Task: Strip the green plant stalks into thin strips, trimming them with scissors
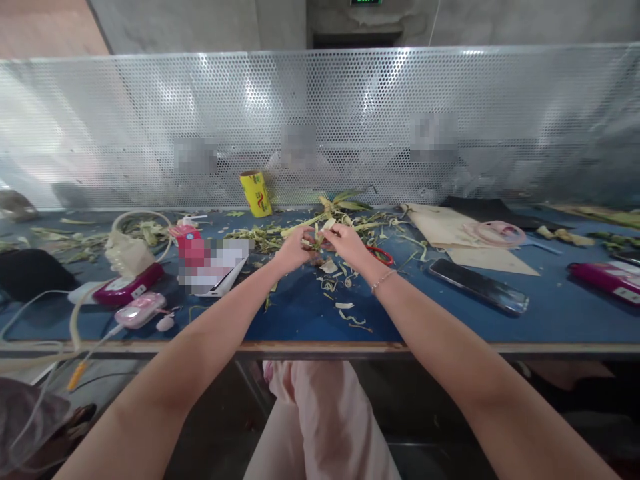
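And here we are in the head view, both hands meeting over the blue tabletop [300,320]! Our left hand [297,248] is nearly closed, its fingers curled narrowly around the small pale-green plant piece [319,241]. Our right hand [347,243] pinches at the same piece from the other side, fingertips drawn close; just where each fingertip touches, we cannot tell. So the piece sits between our two hands, above pale curled peelings [345,307]. Right beside our right hand, we spot a red plastic loop [381,255]. Beyond, we have a leafy green stalk [353,202] and a leaning yellow printed cylinder [256,194]; to the right lies a black glass phone [479,287].
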Demonstrator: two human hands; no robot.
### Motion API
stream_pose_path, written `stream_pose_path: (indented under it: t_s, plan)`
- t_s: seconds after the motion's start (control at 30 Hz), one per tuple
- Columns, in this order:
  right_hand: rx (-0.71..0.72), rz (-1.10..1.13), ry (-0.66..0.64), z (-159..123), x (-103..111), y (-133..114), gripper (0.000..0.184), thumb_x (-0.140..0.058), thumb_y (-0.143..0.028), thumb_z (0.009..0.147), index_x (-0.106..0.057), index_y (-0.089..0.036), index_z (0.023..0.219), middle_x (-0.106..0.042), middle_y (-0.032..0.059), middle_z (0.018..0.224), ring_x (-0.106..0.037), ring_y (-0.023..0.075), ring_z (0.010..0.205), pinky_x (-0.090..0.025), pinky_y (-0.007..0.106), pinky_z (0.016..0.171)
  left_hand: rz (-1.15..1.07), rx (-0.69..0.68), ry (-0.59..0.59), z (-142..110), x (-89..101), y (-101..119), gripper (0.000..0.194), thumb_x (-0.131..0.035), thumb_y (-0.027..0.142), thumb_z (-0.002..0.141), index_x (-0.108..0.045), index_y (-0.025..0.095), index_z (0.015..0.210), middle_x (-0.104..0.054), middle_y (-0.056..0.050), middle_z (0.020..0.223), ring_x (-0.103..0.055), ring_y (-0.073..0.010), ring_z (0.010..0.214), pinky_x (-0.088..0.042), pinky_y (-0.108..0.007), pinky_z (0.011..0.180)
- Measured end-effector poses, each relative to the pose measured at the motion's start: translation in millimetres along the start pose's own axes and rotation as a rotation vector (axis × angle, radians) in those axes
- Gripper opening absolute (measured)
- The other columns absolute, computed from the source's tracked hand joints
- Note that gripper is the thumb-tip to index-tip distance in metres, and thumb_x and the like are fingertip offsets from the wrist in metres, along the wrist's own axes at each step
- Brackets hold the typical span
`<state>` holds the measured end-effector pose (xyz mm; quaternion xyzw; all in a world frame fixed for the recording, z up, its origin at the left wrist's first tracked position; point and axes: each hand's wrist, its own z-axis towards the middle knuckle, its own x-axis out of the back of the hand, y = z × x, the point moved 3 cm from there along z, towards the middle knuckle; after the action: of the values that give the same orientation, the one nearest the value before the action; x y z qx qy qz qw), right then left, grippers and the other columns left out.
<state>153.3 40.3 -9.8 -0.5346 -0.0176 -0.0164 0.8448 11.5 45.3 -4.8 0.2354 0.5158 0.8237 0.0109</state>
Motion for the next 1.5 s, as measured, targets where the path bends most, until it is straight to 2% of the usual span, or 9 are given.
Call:
stream_pose_path:
  t_s: [0.2, 0.33, 0.63, 0.9, 1.0, 1.13, 1.3, 1.4, 1.5]
  plan:
    - [-0.029, 0.006, 0.071, 0, 3, -1, 0.02, -0.06, -0.035, 0.073, -0.055, -0.018, 0.063, -0.058, 0.0009, 0.063, -0.058, 0.0143, 0.058, -0.054, 0.035, 0.064, 0.05, 0.031, 0.05, 2, 3.1, 6, 0.042, -0.068, 0.006, 0.052, -0.053, 0.012, 0.092, -0.056, 0.002, 0.075, -0.055, -0.0072, 0.062, -0.046, -0.023, 0.062]
    - [-0.077, 0.053, 0.123, -2, 4, -6, 0.016, -0.06, -0.032, 0.073, -0.058, -0.017, 0.066, -0.057, -0.0003, 0.059, -0.056, 0.0127, 0.055, -0.051, 0.03, 0.059, 0.017, 0.052, -0.029, 1, 1.9, 10, 0.029, -0.07, 0.012, 0.051, -0.057, 0.011, 0.077, -0.057, 0.002, 0.066, -0.056, -0.009, 0.065, -0.047, -0.025, 0.066]
    - [-0.178, 0.2, 0.161, -8, 3, -13, 0.009, -0.057, -0.024, 0.074, -0.058, -0.016, 0.071, -0.054, -0.0013, 0.059, -0.052, 0.0098, 0.056, -0.045, 0.023, 0.054, -0.025, 0.036, -0.107, -2, 2.3, 11, 0.03, -0.072, 0.02, 0.055, -0.061, 0.01, 0.082, -0.064, -0.004, 0.073, -0.056, -0.0096, 0.066, -0.048, -0.027, 0.067]
    - [-0.1, 0.167, 0.301, 3, 25, -5, 0.015, -0.055, -0.027, 0.072, -0.052, -0.016, 0.062, -0.046, -0.0043, 0.055, -0.042, 0.0066, 0.049, -0.035, 0.021, 0.05, -0.014, -0.022, -0.192, -6, -5.6, 14, 0.021, -0.067, 0.019, 0.062, -0.06, 0.01, 0.079, -0.066, -0.006, 0.078, -0.06, -0.0113, 0.071, -0.049, -0.029, 0.073]
    - [-0.142, 0.144, 0.263, 3, 24, -3, 0.013, -0.054, -0.027, 0.074, -0.053, -0.017, 0.065, -0.047, -0.0041, 0.055, -0.044, 0.0074, 0.048, -0.037, 0.022, 0.049, 0.051, -0.05, -0.132, -6, -3.5, 16, 0.025, -0.066, 0.026, 0.066, -0.06, 0.012, 0.085, -0.067, -0.006, 0.08, -0.06, -0.0119, 0.07, -0.049, -0.026, 0.067]
    - [-0.152, 0.024, 0.158, 0, 15, -3, 0.015, -0.051, -0.03, 0.077, -0.057, -0.017, 0.071, -0.052, -0.0019, 0.056, -0.051, 0.0105, 0.049, -0.043, 0.025, 0.051, 0.149, -0.049, 0.02, -4, 6.7, 16, 0.027, -0.062, 0.034, 0.07, -0.061, 0.013, 0.087, -0.066, -0.004, 0.072, -0.06, -0.0125, 0.066, -0.048, -0.026, 0.063]
    - [-0.057, -0.192, 0.066, 0, 10, -6, 0.018, -0.05, -0.032, 0.078, -0.058, -0.018, 0.07, -0.06, 0.0015, 0.06, -0.058, 0.0148, 0.055, -0.046, 0.029, 0.056, 0.469, -0.177, 0.184, -1, 18.1, 20, 0.017, -0.066, 0.028, 0.065, -0.067, 0.016, 0.077, -0.067, -0.004, 0.083, -0.06, -0.0173, 0.083, -0.046, -0.033, 0.081]
    - [-0.017, -0.283, 0.043, -2, 9, -10, 0.019, -0.049, -0.033, 0.078, -0.058, -0.018, 0.071, -0.059, 0.0015, 0.058, -0.058, 0.0157, 0.056, -0.044, 0.028, 0.056, 0.696, -0.267, 0.185, -2, 17.1, 23, 0.017, -0.066, 0.026, 0.064, -0.07, 0.02, 0.079, -0.066, -0.006, 0.095, -0.056, -0.0216, 0.098, -0.039, -0.039, 0.092]
    - [0.027, -0.371, 0.029, -5, 8, -16, 0.022, -0.047, -0.033, 0.079, -0.058, -0.017, 0.069, -0.058, 0.0009, 0.057, -0.056, 0.0144, 0.055, -0.041, 0.026, 0.055, 0.769, -0.312, 0.078, -4, 9.9, 22, 0.018, -0.065, 0.024, 0.064, -0.07, 0.022, 0.082, -0.066, -0.005, 0.098, -0.055, -0.0214, 0.099, -0.038, -0.039, 0.093]
